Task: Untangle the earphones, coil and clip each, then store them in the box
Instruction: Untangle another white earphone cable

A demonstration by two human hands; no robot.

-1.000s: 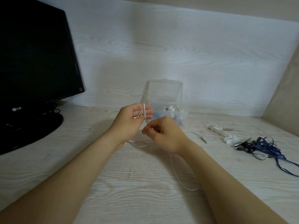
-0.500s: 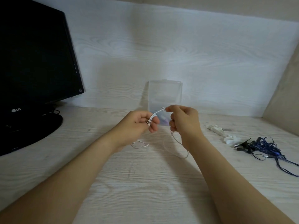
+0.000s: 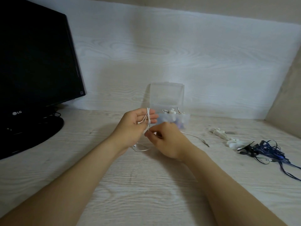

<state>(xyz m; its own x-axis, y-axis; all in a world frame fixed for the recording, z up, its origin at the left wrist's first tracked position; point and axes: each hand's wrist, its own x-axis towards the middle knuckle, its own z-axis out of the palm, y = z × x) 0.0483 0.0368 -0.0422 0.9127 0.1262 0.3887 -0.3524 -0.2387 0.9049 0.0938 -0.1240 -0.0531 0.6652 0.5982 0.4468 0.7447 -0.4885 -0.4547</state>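
Clearly the coiling step is in hand. Seen from the head camera, the left hand (image 3: pixel 136 122) is held out with its fingers straight and together. The thin white earphone cable (image 3: pixel 148 115) is wound round them in several turns; whether the thumb pins the earbud end I cannot quite tell. Just below, the right hand (image 3: pixel 166 141) pinches the free run of cable, and the rest trails over the pale wood-grain desk (image 3: pixel 146 185) to its metal jack plug (image 3: pixel 206 144). Behind the hands stands the clear plastic box (image 3: pixel 167 95), lid upright, with white pieces inside. Well to the right lie small white clips (image 3: pixel 219 134) and a tangled dark blue earphone set (image 3: pixel 268 150). To do this well, I judge each turn should lie beside the last under light, even tension, so the loops neither cross nor slip off the fingertips.
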